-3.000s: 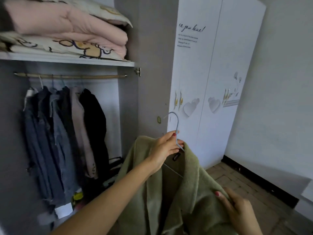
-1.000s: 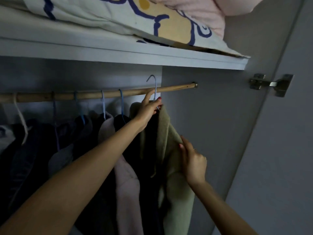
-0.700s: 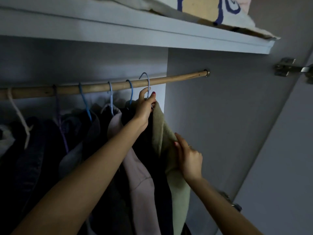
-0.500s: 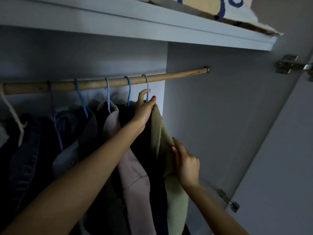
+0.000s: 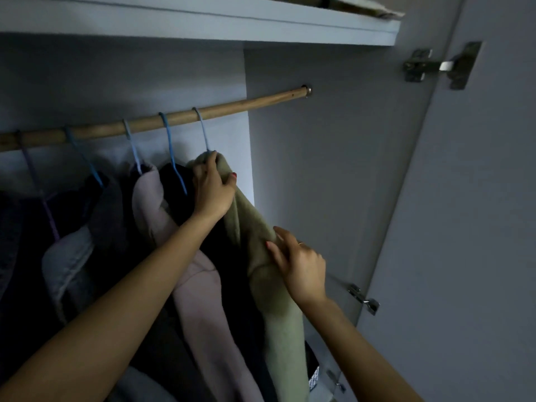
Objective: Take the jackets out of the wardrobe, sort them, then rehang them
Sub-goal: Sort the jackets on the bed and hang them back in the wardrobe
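1. The wooden rail (image 5: 232, 104) runs across the wardrobe under the shelf (image 5: 203, 21) and serves as the landmark here.
2. The left hand (image 5: 213, 188) reaches up from a long outstretched arm to a spot just below the rail. Its fingers are curled round the collar of the green jacket (image 5: 278, 300), right where the pale blue hanger (image 5: 203, 129) enters the cloth.
3. The right hand (image 5: 298, 264) sits lower, well below the rail, wrist bent. Its fingers pinch a fold of the same green jacket at shoulder height; a thin ring shows on one finger.
4. The green jacket hangs from the rail as the garment nearest the rail's right end, touching the black jacket (image 5: 179, 198) on its left.
5. Five hanger hooks sit over the rail.
6. Further left of the black one hang a pink jacket (image 5: 203, 300), then a grey jacket (image 5: 66, 265) and more dark clothing too dim to count.
7. Two metal hinges (image 5: 443, 66) are fixed right of the rail, one level with it and one far below.
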